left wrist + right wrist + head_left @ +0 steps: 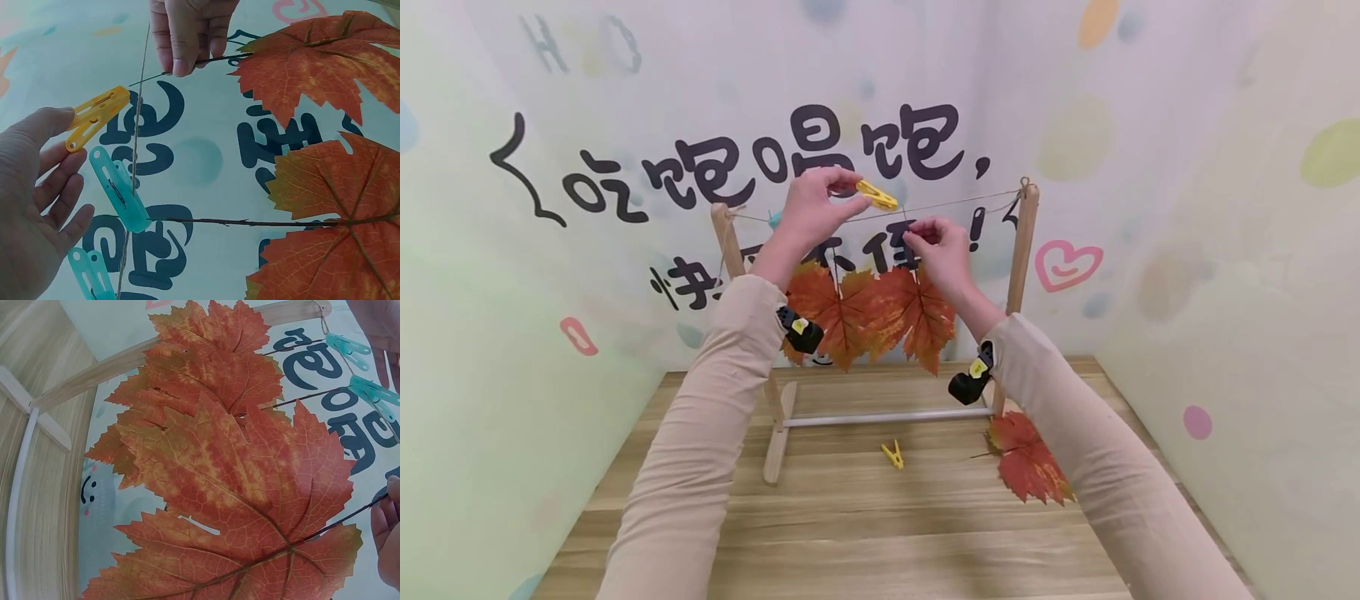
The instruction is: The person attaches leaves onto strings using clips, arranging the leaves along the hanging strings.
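Pale printed backdrop (pixel 1150 125) behind, big black lettering (pixel 932 142) across it, pink heart outline (pixel 1069 266) to the right. Wood-grain worktop (pixel 850 533) below. Standing on it: wooden frame, left post (pixel 728 237), right post (pixel 1023 250), white rod (pixel 887 417) joining them low down, thin string (pixel 977 200) stretched between the post tops.

Person in beige sleeves, both arms raised to the string, small black camera at each wrist. Left hand (pixel 816 204) pinches a yellow clip (pixel 97 119) by its handle ends, thumb against fingers; clip's nose sits just beside the string. Can't tell if the clip's nose is parted. Right hand (pixel 943 250) pinches the dark stem (pixel 222 59) of an orange-red leaf (pixel 917 312); leaf hangs below the fingers, stem tip crosses the string near the clip's nose. Can't tell whether stem and string touch.

Toward the left post, two teal clips on the string: nearer one (pixel 122 190) grips the stem of a hanging leaf (pixel 350 212), other (pixel 92 274) farther along, another leaf hanging there. On the worktop: second yellow clip (pixel 892 453) in front of the rod, loose red leaf (pixel 1030 458) by the right post's foot.
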`<state>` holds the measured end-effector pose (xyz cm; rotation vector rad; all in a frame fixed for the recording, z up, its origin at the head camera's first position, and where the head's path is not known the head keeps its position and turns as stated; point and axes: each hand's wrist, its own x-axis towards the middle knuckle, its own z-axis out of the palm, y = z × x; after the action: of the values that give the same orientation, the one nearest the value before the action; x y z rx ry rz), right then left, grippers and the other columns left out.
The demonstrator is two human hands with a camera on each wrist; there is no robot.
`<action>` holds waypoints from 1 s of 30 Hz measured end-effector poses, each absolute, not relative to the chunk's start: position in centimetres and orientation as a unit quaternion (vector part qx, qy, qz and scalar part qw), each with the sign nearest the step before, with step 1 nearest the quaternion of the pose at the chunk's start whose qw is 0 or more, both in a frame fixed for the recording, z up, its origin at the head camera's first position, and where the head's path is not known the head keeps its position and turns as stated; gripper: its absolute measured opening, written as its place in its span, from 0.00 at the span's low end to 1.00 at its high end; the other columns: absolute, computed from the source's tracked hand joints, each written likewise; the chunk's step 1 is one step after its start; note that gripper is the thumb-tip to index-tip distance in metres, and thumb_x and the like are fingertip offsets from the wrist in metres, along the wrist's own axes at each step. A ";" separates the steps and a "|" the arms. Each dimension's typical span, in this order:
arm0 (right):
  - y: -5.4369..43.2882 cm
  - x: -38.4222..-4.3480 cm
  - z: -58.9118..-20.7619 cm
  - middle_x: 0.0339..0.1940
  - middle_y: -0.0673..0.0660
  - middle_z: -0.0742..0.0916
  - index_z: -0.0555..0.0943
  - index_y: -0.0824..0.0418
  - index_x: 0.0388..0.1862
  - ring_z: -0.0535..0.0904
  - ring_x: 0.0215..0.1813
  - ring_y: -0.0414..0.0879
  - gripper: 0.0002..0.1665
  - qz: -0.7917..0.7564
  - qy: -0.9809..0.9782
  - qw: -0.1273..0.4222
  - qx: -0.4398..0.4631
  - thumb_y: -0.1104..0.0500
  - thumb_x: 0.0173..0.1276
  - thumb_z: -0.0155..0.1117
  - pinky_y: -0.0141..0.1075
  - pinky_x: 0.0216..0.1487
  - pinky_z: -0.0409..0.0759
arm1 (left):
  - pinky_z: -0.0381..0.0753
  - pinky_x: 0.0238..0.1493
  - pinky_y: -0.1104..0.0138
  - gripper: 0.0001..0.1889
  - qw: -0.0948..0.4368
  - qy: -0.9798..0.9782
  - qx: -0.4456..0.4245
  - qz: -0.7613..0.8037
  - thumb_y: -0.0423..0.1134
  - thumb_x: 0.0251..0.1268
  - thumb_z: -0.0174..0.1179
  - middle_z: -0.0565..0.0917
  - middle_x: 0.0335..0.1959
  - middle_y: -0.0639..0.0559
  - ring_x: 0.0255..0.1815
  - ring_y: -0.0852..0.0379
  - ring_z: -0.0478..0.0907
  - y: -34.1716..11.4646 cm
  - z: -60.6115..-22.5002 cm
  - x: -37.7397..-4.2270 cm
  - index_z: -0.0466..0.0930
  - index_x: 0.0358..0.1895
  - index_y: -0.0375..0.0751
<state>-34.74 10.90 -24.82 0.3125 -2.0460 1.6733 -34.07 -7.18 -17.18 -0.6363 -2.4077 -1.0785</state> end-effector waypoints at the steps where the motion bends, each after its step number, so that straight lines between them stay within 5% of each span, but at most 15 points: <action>1: 10.9 -34.8 -24.8 0.31 0.56 0.81 0.79 0.70 0.39 0.74 0.31 0.40 0.11 0.611 -0.747 0.237 0.113 0.64 0.59 0.63 0.25 0.32 0.73 | 0.72 0.47 0.65 0.18 0.208 -0.869 -0.227 -0.387 0.40 0.56 0.62 0.80 0.45 0.45 0.47 0.54 0.74 -7.2 -17.2 -34.1 0.78 0.50 0.37; 13: 10.6 -34.9 -24.6 0.32 0.58 0.83 0.80 0.70 0.37 0.74 0.29 0.38 0.10 0.606 -0.750 0.248 0.093 0.65 0.58 0.64 0.24 0.32 0.72 | 0.70 0.50 0.64 0.18 0.225 -0.898 -0.217 -0.309 0.44 0.59 0.60 0.81 0.48 0.48 0.51 0.54 0.73 -6.8 -17.5 -34.5 0.77 0.51 0.40; 20: 10.6 -35.0 -24.5 0.32 0.58 0.83 0.79 0.72 0.40 0.75 0.30 0.38 0.12 0.618 -0.745 0.235 0.094 0.65 0.59 0.63 0.24 0.33 0.73 | 0.71 0.44 0.61 0.16 0.292 -0.902 -0.207 -0.242 0.44 0.59 0.60 0.83 0.42 0.49 0.45 0.51 0.75 -6.3 -17.4 -34.5 0.81 0.47 0.41; 30: 10.7 -35.1 -24.6 0.34 0.59 0.83 0.79 0.71 0.40 0.75 0.31 0.40 0.12 0.611 -0.749 0.239 0.097 0.64 0.59 0.64 0.25 0.33 0.73 | 0.70 0.38 0.62 0.13 0.303 -0.904 -0.206 -0.221 0.44 0.60 0.59 0.84 0.38 0.50 0.37 0.52 0.73 -5.6 -17.3 -34.7 0.83 0.45 0.43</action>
<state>-35.10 10.68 -24.64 0.2664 -2.0501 1.6720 -34.73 -5.55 -17.34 -0.5456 -2.3953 -0.5856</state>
